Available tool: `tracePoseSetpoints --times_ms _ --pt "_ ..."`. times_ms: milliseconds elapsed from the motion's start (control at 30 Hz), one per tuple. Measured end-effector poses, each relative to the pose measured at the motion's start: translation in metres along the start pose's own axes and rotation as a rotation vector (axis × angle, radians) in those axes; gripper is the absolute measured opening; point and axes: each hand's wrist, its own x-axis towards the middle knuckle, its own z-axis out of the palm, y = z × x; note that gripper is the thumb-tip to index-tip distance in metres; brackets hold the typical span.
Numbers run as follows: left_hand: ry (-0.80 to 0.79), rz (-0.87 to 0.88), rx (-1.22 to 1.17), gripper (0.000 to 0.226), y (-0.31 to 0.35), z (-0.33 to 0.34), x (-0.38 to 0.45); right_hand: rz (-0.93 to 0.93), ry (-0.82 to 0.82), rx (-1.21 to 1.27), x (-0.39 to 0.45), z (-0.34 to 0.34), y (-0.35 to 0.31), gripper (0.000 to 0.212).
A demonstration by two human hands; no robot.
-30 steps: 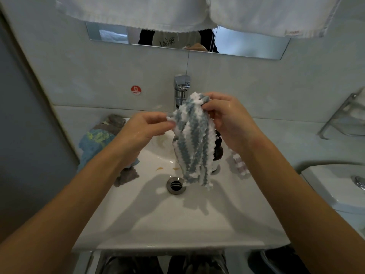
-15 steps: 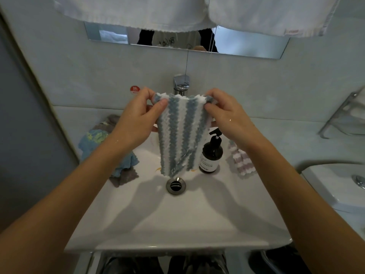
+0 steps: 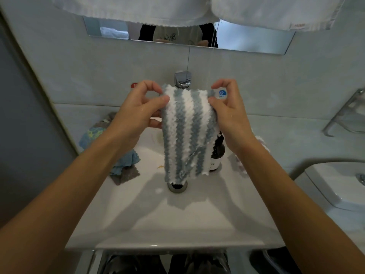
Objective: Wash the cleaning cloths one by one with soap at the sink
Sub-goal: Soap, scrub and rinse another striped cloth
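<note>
A blue and white striped cloth hangs spread out above the white sink. My left hand pinches its top left corner and my right hand pinches its top right corner. The cloth's lower edge reaches just above the drain, and one bottom corner is folded up. Behind it stands the chrome tap, partly hidden. A dark soap pump bottle stands at the basin's back right, half covered by the cloth. Several other cloths, blue and grey, lie piled on the left rim.
A pale striped cloth lies on the right rim behind my right wrist. White towels hang overhead in front of a mirror. A toilet cistern stands at the right, with a metal rack on the wall above.
The cloth hung bunched between both hands; my hands have moved apart and upward, spreading it flat in front of the tap.
</note>
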Motion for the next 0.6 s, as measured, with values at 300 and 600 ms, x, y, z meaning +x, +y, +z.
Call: tracePoseSetpoints --times_ms 300,600 --pt "-0.206 0.048 0.090 0.037 -0.001 -0.007 -0.003 0.065 -0.221 0.116 0.000 -0.001 -0.001 0.013" --pt "-0.071 0.320 0.776 0.043 -0.019 -0.006 -0.004 -0.064 -0.338 0.023 -0.004 0.004 0.000 0.046"
